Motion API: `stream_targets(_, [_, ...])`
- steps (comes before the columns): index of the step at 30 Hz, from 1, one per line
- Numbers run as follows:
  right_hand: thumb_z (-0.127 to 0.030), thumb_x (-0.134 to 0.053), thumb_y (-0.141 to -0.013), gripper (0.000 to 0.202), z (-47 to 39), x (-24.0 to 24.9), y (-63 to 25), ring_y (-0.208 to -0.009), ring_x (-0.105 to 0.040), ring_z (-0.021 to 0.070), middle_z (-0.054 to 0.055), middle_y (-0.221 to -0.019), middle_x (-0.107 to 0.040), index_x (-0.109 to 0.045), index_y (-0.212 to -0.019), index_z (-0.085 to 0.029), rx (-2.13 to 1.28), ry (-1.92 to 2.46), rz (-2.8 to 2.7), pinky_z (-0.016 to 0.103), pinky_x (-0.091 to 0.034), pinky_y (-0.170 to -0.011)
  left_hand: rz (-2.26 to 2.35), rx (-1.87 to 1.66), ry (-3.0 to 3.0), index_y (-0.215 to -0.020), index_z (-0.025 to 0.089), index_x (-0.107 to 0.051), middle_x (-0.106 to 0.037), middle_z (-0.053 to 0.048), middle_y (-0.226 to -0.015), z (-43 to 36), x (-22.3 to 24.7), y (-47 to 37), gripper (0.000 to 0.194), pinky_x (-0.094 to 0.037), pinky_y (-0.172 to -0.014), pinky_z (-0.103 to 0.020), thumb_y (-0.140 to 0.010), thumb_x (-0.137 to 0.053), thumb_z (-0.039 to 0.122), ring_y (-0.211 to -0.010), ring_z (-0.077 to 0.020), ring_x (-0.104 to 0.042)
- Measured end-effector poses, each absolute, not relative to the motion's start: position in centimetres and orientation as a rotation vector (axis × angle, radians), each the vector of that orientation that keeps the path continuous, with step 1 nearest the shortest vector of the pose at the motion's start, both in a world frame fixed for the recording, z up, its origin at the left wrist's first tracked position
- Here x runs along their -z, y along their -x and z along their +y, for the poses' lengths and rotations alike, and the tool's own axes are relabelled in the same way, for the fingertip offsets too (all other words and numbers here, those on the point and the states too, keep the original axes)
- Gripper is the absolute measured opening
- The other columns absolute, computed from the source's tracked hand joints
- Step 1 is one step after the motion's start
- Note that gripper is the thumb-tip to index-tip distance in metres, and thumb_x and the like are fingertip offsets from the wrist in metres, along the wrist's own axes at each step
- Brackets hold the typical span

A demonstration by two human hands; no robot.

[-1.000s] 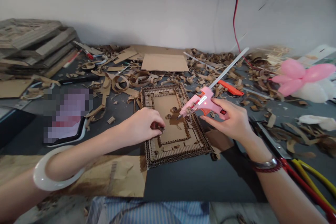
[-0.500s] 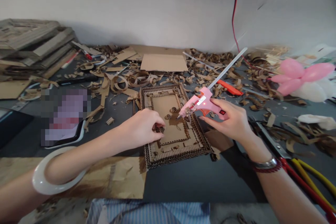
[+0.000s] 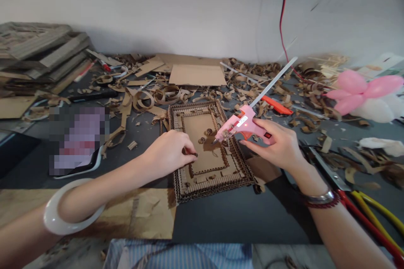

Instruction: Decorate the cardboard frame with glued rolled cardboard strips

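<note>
The cardboard frame (image 3: 214,189) lies flat on the dark worktop (image 3: 227,222), near the middle of its front edge and turned a little askew. It is probably placed there so that both hands can reach its inner panel. On this panel, just beside each other, sit two small cardboard coils (image 3: 205,135), apart from the inner border.

The left hand (image 3: 173,149) comes from the left over the long left side of the frame. Its thumb and forefinger are pinched together on a small brown piece (image 3: 195,155), mostly hidden by the fingers; the pinch seems chosen because the piece is so little. The wrist is nearly straight, the palm turned down, the forearm low above the kraft paper (image 3: 154,214) at the front edge.

The right hand (image 3: 279,141) is closed around the handle of a pink glue gun (image 3: 236,122), one finger lying below, close to the orange trigger. The wrist is bent inward, so that the nozzle slopes down over the panel, I suppose to have it ready near the piece, while the glue stick (image 3: 273,82) points toward the back edge of the worktop
</note>
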State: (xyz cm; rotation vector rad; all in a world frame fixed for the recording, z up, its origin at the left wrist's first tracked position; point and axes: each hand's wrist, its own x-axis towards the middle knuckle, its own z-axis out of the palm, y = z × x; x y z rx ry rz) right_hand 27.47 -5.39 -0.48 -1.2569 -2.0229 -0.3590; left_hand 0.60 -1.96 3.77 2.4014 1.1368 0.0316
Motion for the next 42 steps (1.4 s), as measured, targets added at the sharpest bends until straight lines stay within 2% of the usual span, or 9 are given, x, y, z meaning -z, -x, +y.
stream_targets(5, [-0.039,-0.067,-0.070,0.041,-5.4,0.6,-27.6,-0.077,-0.066,0.0237,0.009,-0.093,-0.068,-0.057,-0.104,-0.019,0.356,1.280,-2.017,0.036,-0.056,-0.067,1.137,-0.042,-2.442,-0.074,0.018,-0.072,-0.068,-0.003,-0.074,-2.2,-3.7,-0.6,0.013,-0.044,-0.060,-0.026,-0.075,-0.060,0.022,-0.066,-0.0174,-0.062])
stream_targets(10, [-0.037,-0.068,-0.069,0.041,-5.4,0.5,-27.4,-0.077,-0.066,0.0228,0.009,-0.091,-0.068,-0.057,-0.104,-0.017,0.347,1.265,-2.015,0.035,-0.056,-0.067,1.095,-0.056,-2.637,-0.104,0.016,-0.064,-0.062,-0.007,-0.086,-4.1,-4.2,0.5,0.027,-0.046,-0.068,-0.030,-0.083,-0.051,0.027,-0.077,-0.0194,-0.059])
stream_targets(13, [-0.036,-0.069,-0.069,0.042,-5.4,0.4,-27.4,-0.076,-0.066,0.0225,0.009,-0.091,-0.068,-0.057,-0.104,-0.017,0.347,1.257,-2.019,0.034,-0.056,-0.066,1.072,-0.053,-2.756,-0.112,0.016,-0.060,-0.059,-0.008,-0.086,-5.4,-4.4,1.3,0.030,-0.046,-0.070,-0.032,-0.087,-0.046,0.025,-0.078,-0.0197,-0.056])
stream_targets(17, [-0.039,-0.068,-0.069,0.042,-5.4,0.4,-27.4,-0.074,-0.066,0.0226,0.009,-0.090,-0.068,-0.057,-0.103,-0.018,0.361,1.274,-2.025,0.034,-0.056,-0.064,1.053,-0.011,-2.831,-0.120,0.016,-0.053,-0.058,-0.008,-0.087,-6.3,-4.0,1.7,0.036,-0.044,-0.069,-0.032,-0.090,-0.040,0.031,-0.078,-0.0198,-0.054])
stream_targets(21, [-0.038,-0.068,-0.069,0.041,-5.5,0.5,-27.4,-0.075,-0.066,0.0226,0.008,-0.090,-0.068,-0.058,-0.103,-0.018,0.350,1.283,-2.019,0.034,-0.056,-0.064,1.028,0.028,-2.901,-0.121,0.018,-0.053,-0.058,-0.007,-0.089,-6.3,-3.4,1.6,0.038,-0.040,-0.069,-0.031,-0.092,-0.037,0.035,-0.080,-0.0193,-0.053])
stream_targets(27, [-0.036,-0.069,-0.068,0.042,-5.5,0.5,-27.4,-0.075,-0.066,0.0230,0.009,-0.091,-0.068,-0.057,-0.104,-0.018,0.367,1.263,-2.027,0.035,-0.056,-0.065,0.985,0.124,-3.078,-0.120,0.014,-0.054,-0.059,-0.009,-0.091,-6.4,-3.3,1.2,0.038,-0.035,-0.067,-0.031,-0.089,-0.045,0.034,-0.083,-0.0213,-0.052])
stream_targets(34, [-0.036,-0.069,-0.068,0.041,-5.5,0.2,-27.3,-0.076,-0.065,0.0216,0.009,-0.090,-0.066,-0.055,-0.102,-0.017,0.337,1.251,-2.033,0.032,-0.055,-0.065,0.968,0.176,-3.139,-0.121,0.013,-0.052,-0.060,-0.009,-0.091,-6.8,-3.5,1.3,0.042,-0.035,-0.066,-0.032,-0.087,-0.047,0.037,-0.083,-0.0229,-0.052])
stream_targets(39, [-0.041,-0.067,-0.069,0.035,-5.5,-0.4,-27.4,-0.064,-0.060,0.0185,0.007,-0.079,-0.063,-0.055,-0.090,-0.016,0.175,1.357,-2.085,0.029,-0.049,-0.053,1.064,-0.227,-3.027,-0.123,0.013,-0.048,-0.059,-0.010,-0.099,-6.0,-5.3,2.3,0.041,-0.040,-0.073,-0.033,-0.091,-0.036,0.036,-0.086,-0.0219,-0.054])
stream_targets(42, [-0.042,-0.065,-0.070,0.032,-5.7,-0.7,-27.4,-0.051,-0.053,0.0133,0.003,-0.069,-0.059,-0.053,-0.086,-0.016,0.062,1.421,-2.094,0.024,-0.042,-0.043,1.057,-0.469,-2.949,-0.109,0.015,-0.058,-0.060,-0.008,-0.093,-4.8,-7.3,2.1,0.032,-0.042,-0.076,-0.033,-0.090,-0.036,0.029,-0.084,-0.0202,-0.055])
